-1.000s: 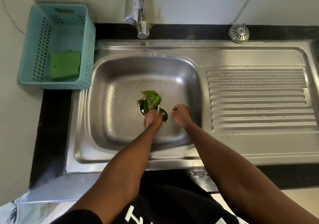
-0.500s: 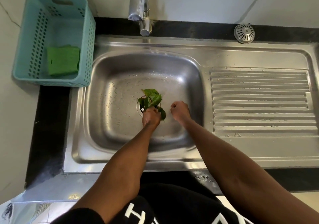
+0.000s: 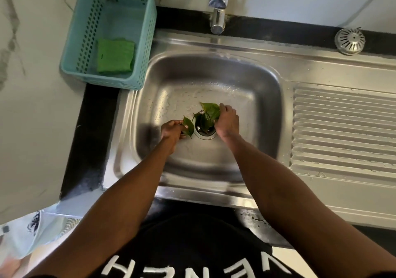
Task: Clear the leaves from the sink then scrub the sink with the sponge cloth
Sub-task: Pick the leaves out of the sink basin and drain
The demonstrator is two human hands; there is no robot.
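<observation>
Green leaves (image 3: 206,114) lie bunched over the drain (image 3: 205,135) at the bottom of the steel sink (image 3: 261,89). My left hand (image 3: 172,130) is just left of the drain and pinches one leaf (image 3: 188,126). My right hand (image 3: 228,121) is on the drain's right side, its fingers curled onto the larger leaves. The green sponge cloth (image 3: 115,55) lies inside a teal basket (image 3: 147,41) on the counter to the left of the sink.
A chrome tap (image 3: 218,9) hangs over the sink's back edge. The ribbed steel drainboard (image 3: 342,132) stretches to the right. A round metal strainer cap (image 3: 350,40) sits on the black counter at the back right. White marble walls stand on the left and behind.
My left hand has moved left off the leaf pile with one leaf in its fingers. My right hand has moved forward from beside the drain onto the leaves. The view shifted right.
</observation>
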